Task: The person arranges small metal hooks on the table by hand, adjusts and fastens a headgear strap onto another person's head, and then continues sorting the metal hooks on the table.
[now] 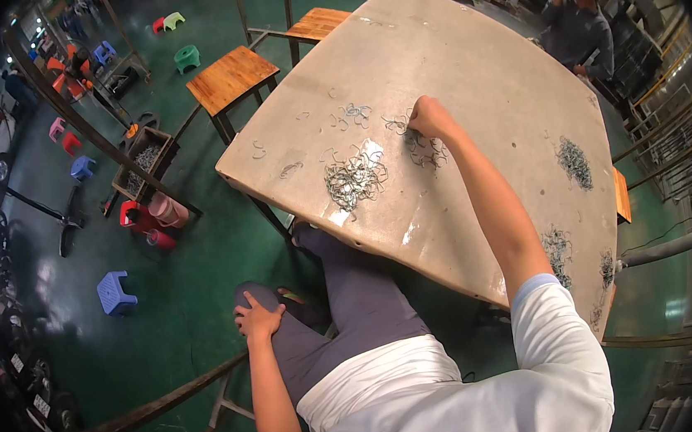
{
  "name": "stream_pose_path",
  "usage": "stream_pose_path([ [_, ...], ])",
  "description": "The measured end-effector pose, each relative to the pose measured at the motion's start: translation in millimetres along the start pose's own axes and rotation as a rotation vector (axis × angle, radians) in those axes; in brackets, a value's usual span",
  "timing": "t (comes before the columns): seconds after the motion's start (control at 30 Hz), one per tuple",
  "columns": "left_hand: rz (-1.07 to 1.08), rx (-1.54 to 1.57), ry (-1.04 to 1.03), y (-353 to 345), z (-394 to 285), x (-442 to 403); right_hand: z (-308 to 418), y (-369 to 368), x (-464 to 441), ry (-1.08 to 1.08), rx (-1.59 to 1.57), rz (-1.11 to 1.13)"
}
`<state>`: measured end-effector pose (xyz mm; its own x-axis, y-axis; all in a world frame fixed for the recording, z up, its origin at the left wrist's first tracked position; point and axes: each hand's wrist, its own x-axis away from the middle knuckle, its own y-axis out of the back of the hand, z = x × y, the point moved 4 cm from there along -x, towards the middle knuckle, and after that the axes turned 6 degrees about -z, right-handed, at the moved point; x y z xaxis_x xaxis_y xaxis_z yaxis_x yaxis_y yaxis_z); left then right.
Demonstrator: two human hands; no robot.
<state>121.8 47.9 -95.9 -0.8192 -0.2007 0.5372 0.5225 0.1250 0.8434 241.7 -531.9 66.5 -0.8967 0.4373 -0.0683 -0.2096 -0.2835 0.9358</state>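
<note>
My right hand is closed, its fingertips bent down at the tabletop beside a small group of curved metal hooks. Whatever its fingers hold is hidden. More hooks lie just below that hand. To the left is a larger pile of thin, S- or C-shaped metal hooks, with a looser cluster above it. My left hand rests on my knee with the fingers spread and holds nothing.
The large pale table carries other hook piles on its right, including a dense one. Wooden stools stand at its far left side. On the floor are a blue plastic stool and a pink bucket. A person is beyond the table.
</note>
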Motion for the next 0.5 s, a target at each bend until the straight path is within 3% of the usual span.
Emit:
stream_pose_path([
  [0.07, -0.005, 0.016, 0.004, -2.4, 5.6, -2.3, -19.1, -9.5, -11.4, -0.011, 0.09, -0.098],
  [0.17, -0.008, 0.015, 0.016, -3.3, 9.0, -3.6, 4.8, 16.8, 9.8, -0.106, -0.108, 0.105],
  [0.37, 0.011, -0.005, 0.036, -1.0, 6.1, -4.1, 29.5, 21.4, 13.7, -0.006, 0.146, 0.204],
  [0.5, 0.018, -0.002, 0.031, 0.3, 3.8, -3.3, 14.4, 20.0, 3.6, -0.023, 0.075, 0.092],
])
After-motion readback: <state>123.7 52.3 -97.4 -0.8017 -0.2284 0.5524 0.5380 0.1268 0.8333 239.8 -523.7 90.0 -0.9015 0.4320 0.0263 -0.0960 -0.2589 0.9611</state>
